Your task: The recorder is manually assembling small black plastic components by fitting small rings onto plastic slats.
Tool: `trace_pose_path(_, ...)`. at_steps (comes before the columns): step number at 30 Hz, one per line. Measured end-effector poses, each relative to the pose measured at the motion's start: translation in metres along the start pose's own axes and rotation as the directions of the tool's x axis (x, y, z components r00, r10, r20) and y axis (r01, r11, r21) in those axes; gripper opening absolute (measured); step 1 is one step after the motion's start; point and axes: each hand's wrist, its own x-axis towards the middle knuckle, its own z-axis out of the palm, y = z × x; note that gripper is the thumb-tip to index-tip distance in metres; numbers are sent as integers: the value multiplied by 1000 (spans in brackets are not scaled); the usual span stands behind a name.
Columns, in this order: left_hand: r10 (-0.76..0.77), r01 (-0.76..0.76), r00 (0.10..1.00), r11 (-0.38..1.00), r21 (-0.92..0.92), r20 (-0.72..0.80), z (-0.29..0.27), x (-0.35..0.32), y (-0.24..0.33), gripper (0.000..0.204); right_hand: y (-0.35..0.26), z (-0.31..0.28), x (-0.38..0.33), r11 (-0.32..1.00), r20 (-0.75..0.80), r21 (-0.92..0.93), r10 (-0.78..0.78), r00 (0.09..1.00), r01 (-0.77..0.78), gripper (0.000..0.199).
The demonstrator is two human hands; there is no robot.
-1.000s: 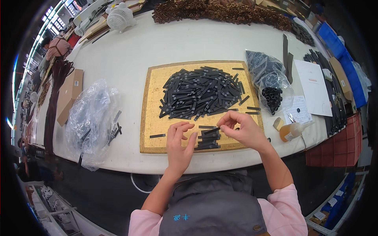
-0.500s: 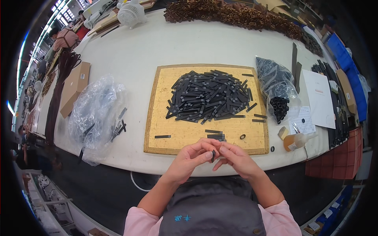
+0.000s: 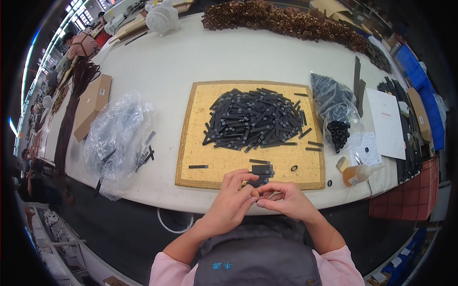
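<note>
At the near edge of the yellow board, my left hand and my right hand meet fingertip to fingertip. Both are closed in a pinch on a small black strip, mostly hidden by the fingers. The left hand's other fingers reach out over the board. Just beyond them lies a short row of black strips, side by side. A large heap of similar black strips with greyish ends covers the board's middle. One single strip lies left of the row, and a small black ring lies to its right.
Left of the board sit a crumpled clear plastic bag and a cardboard box. On the right are a bag of black rings, a bottle of amber liquid, papers and a red crate. Brown strap pieces line the far edge.
My hands have come slightly nearer to me and lower, baring more of the strip row. The left fingers have spread outward, and the held strip is now less visible.
</note>
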Motion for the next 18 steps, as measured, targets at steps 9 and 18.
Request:
trace_pose_path(9, -366, 288, 923, 861, -419, -119, 20, -18, -3, 17, 3, 5, -5, 997, -126, 57, -35, 991, 43, 25)
trace_pose_path(18, -420, 291, 885, 835, -466, -200, 21, -17, 3, 12, -5, 10, -6, 989, -200, -82, -135, 970, 120, 22)
